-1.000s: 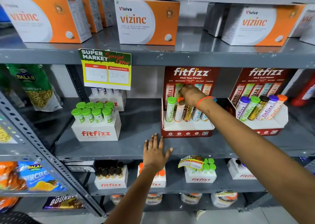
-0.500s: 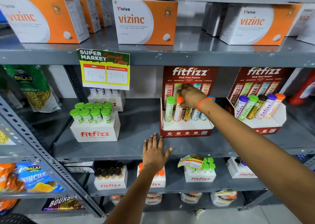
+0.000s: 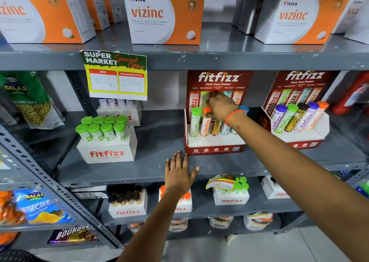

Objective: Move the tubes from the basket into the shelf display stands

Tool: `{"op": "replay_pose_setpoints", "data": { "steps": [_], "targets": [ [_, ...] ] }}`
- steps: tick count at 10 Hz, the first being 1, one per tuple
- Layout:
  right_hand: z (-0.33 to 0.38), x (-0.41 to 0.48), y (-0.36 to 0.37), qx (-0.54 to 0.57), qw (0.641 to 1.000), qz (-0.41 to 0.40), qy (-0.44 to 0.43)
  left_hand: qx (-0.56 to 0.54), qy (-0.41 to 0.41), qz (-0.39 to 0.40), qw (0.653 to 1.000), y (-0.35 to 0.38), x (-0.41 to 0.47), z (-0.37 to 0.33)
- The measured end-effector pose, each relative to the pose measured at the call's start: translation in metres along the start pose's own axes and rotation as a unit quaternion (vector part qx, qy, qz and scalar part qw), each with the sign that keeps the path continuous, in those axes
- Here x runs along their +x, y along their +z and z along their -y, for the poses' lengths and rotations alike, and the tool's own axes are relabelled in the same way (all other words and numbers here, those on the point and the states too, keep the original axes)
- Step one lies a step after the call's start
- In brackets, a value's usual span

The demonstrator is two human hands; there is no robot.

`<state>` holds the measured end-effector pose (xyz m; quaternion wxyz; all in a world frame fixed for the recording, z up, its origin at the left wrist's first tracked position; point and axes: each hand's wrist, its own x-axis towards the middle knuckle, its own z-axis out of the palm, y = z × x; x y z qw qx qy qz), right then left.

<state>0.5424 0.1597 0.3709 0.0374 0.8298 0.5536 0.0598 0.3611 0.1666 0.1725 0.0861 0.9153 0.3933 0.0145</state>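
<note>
A shopper's right hand (image 3: 220, 107) closes over an orange-capped tube (image 3: 205, 122) in the red display stand (image 3: 214, 149), while the left hand (image 3: 178, 173) lies open and flat on the shelf (image 3: 119, 172) just in front of the stand's left corner.

The tube stands nearly upright, leaning slightly back, its long axis running up toward the fingers on its cap; it sits second from the stand's left, beside a green-capped tube (image 3: 194, 122). The right hand is on it, the left well below it. The wrist hides the caps of the tubes to the right, so the grip itself is hard to read. The basket is out of view.
</note>
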Motion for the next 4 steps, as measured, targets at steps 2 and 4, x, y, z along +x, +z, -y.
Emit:
{"op": "replay_pose_setpoints", "data": {
  "steps": [2,4],
  "targets": [
    [0.006,-0.022,-0.008,0.006,0.999,-0.029,0.031,-0.010,0.010,0.017,1.000,-0.005,0.000,0.002],
    [0.002,-0.073,0.001,0.045,0.997,-0.035,0.055,-0.009,-0.017,0.109,0.994,-0.042,0.007,-0.018]
  ]
}}
